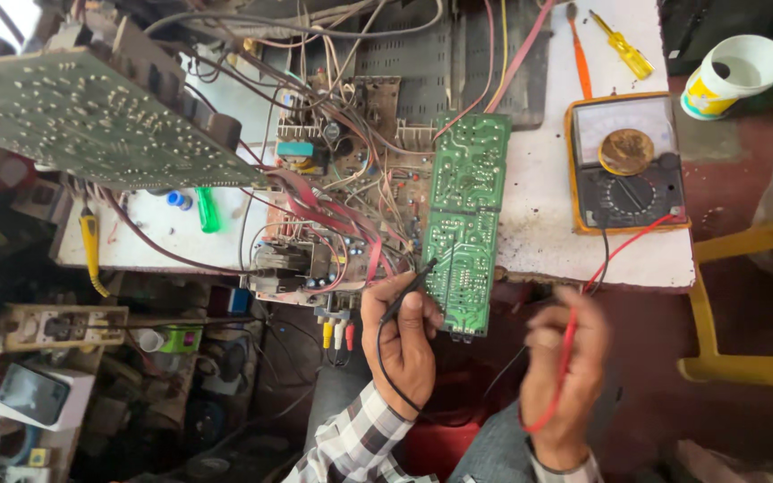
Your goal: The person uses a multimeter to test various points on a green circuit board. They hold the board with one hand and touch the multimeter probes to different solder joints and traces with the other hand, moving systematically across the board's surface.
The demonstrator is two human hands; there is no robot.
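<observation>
Head view looks down on two hands at the near edge of a cluttered white bench [539, 233]. The left hand [402, 344] is curled, thumb and fingers pinching a black test probe [413, 288] whose tip rests on the lower part of a green circuit board [465, 233]. That board stands upright on its long edge, solder side facing the camera, its lower end overhanging the bench edge just beside the left hand. The right hand [564, 376] is blurred; its fingers are closed around a red test lead [568, 353], held clear of the board and a little to the right of it. The red lead's wire and a black wire run up to an orange-cased analogue multimeter [626, 161] lying flat on the bench to the right of the green board. Left of the green board lies an open chassis board [342, 188] thick with components and tangled red, white and grey wires. A larger circuit board [91, 116] is tilted up at the far left. Beyond the meter lie a yellow-handled screwdriver [624, 46] and an orange-handled tool [580, 55]. A white and yellow cup [734, 73] stands at the top right, and a yellow plastic chair [749, 304] sits to the right of the bench.
</observation>
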